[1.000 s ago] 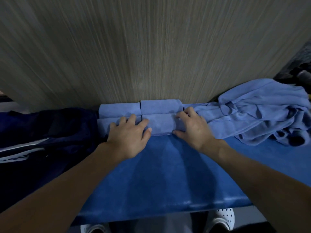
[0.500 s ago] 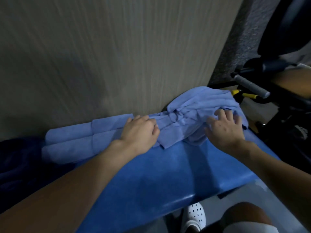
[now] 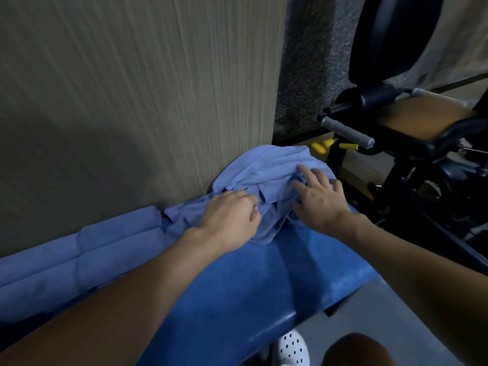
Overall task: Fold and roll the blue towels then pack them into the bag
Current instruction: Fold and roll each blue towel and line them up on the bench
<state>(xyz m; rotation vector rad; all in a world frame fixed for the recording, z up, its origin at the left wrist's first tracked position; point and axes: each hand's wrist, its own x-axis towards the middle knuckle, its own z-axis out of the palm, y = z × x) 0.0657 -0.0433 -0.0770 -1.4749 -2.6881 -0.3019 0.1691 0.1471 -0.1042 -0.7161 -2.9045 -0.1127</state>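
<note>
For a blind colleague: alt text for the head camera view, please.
The left hand grips a fold of a crumpled pile of blue towels on a blue bench, and the right hand rests open on it. Rolled towels line the wall at left.

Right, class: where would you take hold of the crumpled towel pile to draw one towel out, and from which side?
Pinch the loose flap spilling onto the bench at the front of the towel pile, coming from the near side: the wall backs the pile, and that flap probably lies free.

Blue padded bench [image 3: 237, 294], wood-grain wall panel [image 3: 132, 88], black exercise machine [image 3: 412, 143], white perforated shoe [image 3: 293, 348]
</note>
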